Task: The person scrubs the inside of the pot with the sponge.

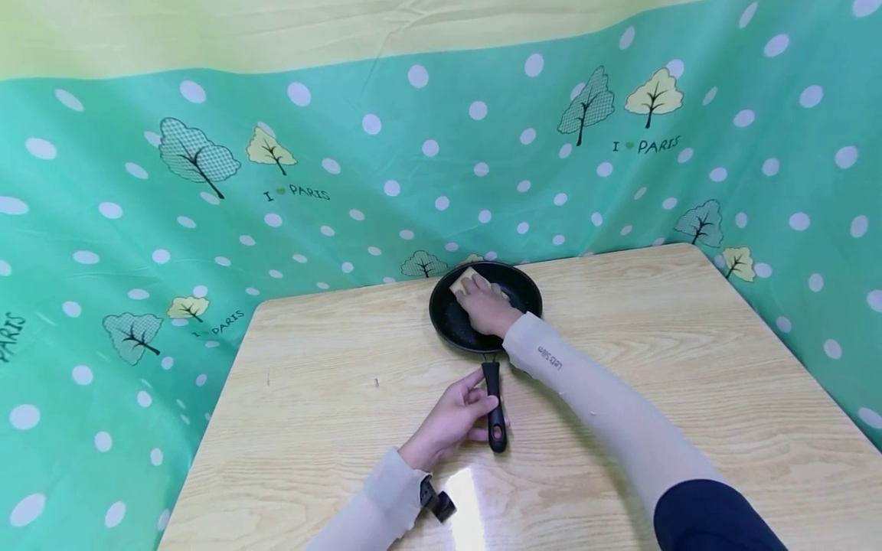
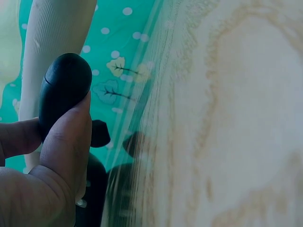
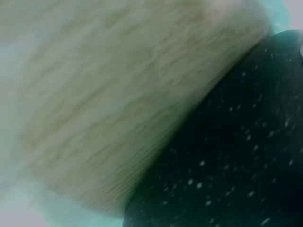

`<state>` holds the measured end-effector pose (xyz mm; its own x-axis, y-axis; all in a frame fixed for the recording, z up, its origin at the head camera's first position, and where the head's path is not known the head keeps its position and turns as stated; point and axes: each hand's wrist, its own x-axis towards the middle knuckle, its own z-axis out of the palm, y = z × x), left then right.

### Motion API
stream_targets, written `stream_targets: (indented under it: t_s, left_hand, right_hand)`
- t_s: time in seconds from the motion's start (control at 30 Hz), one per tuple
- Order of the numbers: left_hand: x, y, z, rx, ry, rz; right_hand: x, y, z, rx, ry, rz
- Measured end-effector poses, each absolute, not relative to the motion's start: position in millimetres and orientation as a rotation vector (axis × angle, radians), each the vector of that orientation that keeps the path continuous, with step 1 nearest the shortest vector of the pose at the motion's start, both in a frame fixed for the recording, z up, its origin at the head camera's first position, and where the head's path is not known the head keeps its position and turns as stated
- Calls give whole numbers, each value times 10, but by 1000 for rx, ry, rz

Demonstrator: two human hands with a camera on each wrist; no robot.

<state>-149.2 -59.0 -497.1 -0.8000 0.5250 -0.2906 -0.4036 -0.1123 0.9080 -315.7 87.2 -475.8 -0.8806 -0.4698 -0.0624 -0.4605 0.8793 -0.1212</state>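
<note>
A black frying pan (image 1: 451,325) lies on the wooden table with its handle (image 1: 492,386) toward me. My left hand (image 1: 455,417) grips that handle, thumb on top; in the left wrist view the handle's rounded end (image 2: 66,80) stands out above the thumb. Inside the pan, my right hand (image 1: 485,306) holds a beige sponge (image 1: 463,278) against the pan's inner surface, left of its middle. The fingers cover most of the sponge. In the right wrist view only the dark speckled pan (image 3: 227,151) shows, without the hand or sponge.
The light wood table (image 1: 331,360) stretches out on both sides of the pan. A green dotted curtain (image 1: 386,168) hangs right behind the table's back edge, close to the pan's far rim. A small dark device (image 1: 437,501) is strapped to the left wrist.
</note>
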Motion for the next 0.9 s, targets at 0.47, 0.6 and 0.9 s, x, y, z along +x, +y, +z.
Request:
stream_targets:
  t_s: [0.47,0.6,0.9]
  left_hand:
    - [-1484,-584,-4973,126,1551,1987]
    - [-1475,-582,-4967,120,1547,1994]
    - [-1495,-594,-4982,149,1544,1981]
  right_hand:
    - [-3182,930,-4804,-695,2992,-2]
    - [-3189,954,-4812,-677,2986,22]
    - [-3163,993,-4762,-643,2980,68]
